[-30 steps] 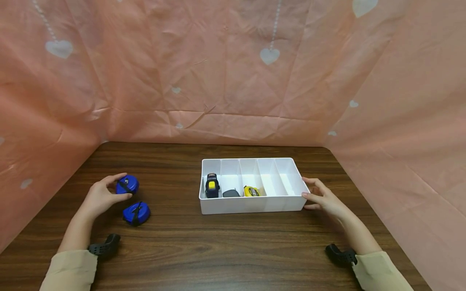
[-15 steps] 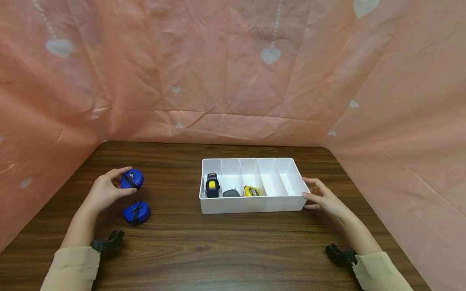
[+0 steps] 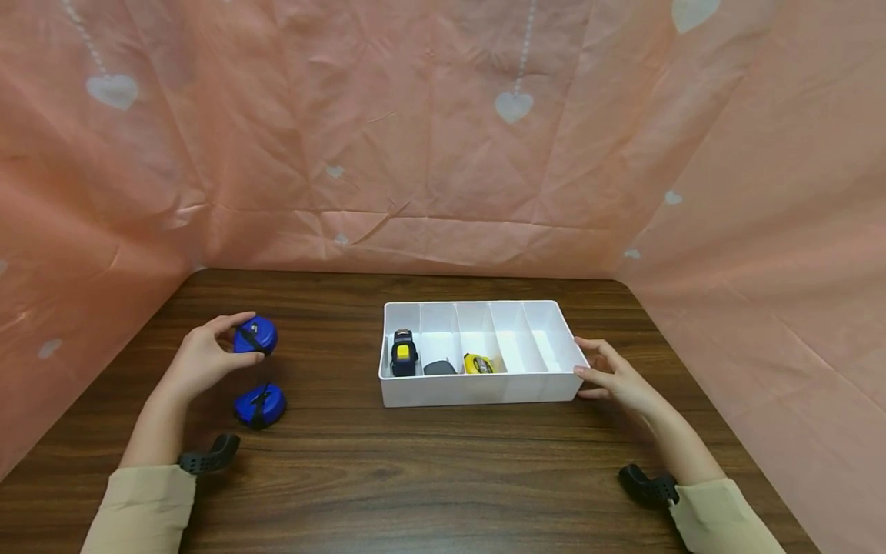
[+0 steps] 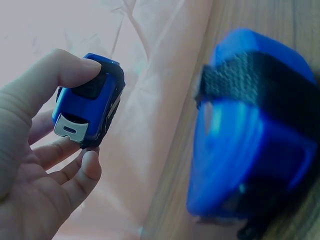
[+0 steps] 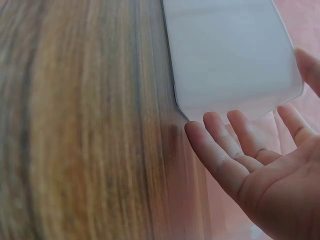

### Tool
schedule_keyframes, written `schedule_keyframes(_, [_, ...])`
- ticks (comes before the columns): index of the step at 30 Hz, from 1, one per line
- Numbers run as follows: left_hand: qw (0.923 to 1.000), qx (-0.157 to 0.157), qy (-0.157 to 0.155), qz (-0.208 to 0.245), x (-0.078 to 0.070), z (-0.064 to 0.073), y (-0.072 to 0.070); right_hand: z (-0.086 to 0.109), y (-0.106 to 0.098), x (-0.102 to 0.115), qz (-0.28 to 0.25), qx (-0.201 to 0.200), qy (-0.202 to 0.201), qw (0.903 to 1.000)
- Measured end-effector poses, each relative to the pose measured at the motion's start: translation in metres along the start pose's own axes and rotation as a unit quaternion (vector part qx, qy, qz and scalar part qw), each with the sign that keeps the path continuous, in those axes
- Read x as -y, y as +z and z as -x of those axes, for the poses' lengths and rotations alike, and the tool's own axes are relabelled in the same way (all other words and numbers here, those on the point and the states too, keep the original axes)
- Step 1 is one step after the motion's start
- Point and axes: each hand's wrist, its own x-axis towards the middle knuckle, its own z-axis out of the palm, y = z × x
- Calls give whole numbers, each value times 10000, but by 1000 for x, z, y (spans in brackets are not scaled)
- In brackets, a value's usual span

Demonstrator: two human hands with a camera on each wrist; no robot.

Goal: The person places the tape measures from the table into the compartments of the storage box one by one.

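In the head view my left hand [image 3: 204, 355] pinches a blue tape measure [image 3: 255, 336] with a black strap above the table's left side. The left wrist view shows my thumb on this tape measure [image 4: 89, 102], its metal end hook facing the camera. Close below lies a second blue tape measure [image 3: 260, 405] on the table. My right hand [image 3: 616, 378] touches the right end of a white divided box [image 3: 477, 391]; in the right wrist view its fingers are fairly straight against the box [image 5: 230, 55]. Inside sit a black-and-yellow tape measure [image 3: 404, 355], a partly hidden grey object [image 3: 439, 368] and a yellow tape measure [image 3: 478, 364].
The dark wooden table [image 3: 415, 477] is bordered by a pink curtain [image 3: 429, 154] with white hearts at the back and sides. A black wrist mount [image 3: 211, 455] sits on the left forearm, another mount [image 3: 649, 486] on the right.
My left hand has moved the pinched tape measure away from the body and slightly right, off the one lying below. The right hand and the box stay where they were.
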Motion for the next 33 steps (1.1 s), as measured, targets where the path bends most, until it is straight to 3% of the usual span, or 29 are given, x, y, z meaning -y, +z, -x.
schedule_keyframes(33, [9991,-62,254,323,-33,-20,11,-1,-1,0,10,37,-25,10000])
